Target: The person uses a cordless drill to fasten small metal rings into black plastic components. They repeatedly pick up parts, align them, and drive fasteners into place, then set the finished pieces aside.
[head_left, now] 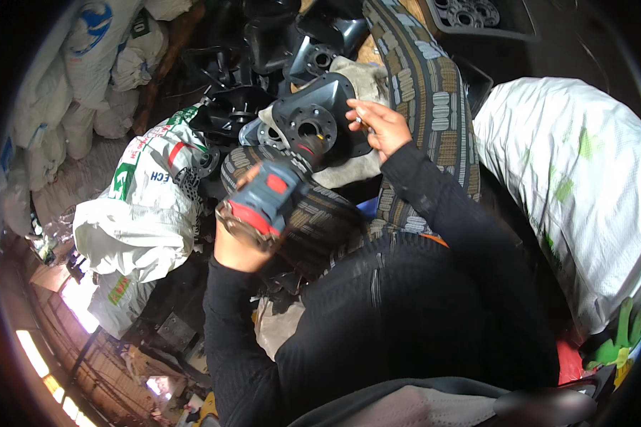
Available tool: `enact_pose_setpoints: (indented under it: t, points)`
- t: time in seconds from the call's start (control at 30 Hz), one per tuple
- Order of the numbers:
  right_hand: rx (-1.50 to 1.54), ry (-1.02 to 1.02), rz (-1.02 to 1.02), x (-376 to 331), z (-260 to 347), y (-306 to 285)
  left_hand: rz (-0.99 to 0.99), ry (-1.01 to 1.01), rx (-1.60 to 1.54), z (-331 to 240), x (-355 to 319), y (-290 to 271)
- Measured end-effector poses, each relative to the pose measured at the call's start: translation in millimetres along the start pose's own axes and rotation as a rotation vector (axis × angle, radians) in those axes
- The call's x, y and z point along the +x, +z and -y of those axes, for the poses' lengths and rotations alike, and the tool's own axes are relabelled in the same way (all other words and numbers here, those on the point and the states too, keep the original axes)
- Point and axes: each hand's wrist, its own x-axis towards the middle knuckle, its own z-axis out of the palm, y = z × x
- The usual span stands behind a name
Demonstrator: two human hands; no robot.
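My left hand [236, 238] grips a grey and red power tool [272, 201] whose nose points up at the hub of a black metal flange part [313, 122]. That part rests on a dirty cloth [356, 167] over a worn tyre [427, 92]. My right hand [379, 127] rests on the right edge of the part, with a small thin piece pinched between the fingertips. Both forearms wear black sleeves.
More black metal parts [231, 107] are piled behind and to the left. A printed white sack [149, 192] lies at the left and a big white sack [577, 185] at the right. A tray of round parts [470, 14] sits at the top. Green gloves [619, 341] lie lower right.
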Motion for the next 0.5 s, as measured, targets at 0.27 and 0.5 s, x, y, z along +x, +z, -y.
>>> enact_pose_setpoints:
  t: [0.27, 0.5]
  points:
    - [0.099, 0.167, 0.177, -45.1, 6.4, -1.3, -0.16, 0.136, 0.242, -20.3, -38.7, 25.7]
    - [0.074, 0.147, 0.205, -53.1, 1.1, 4.5, -0.041, 0.025, 0.128, -13.7, -52.0, 26.9]
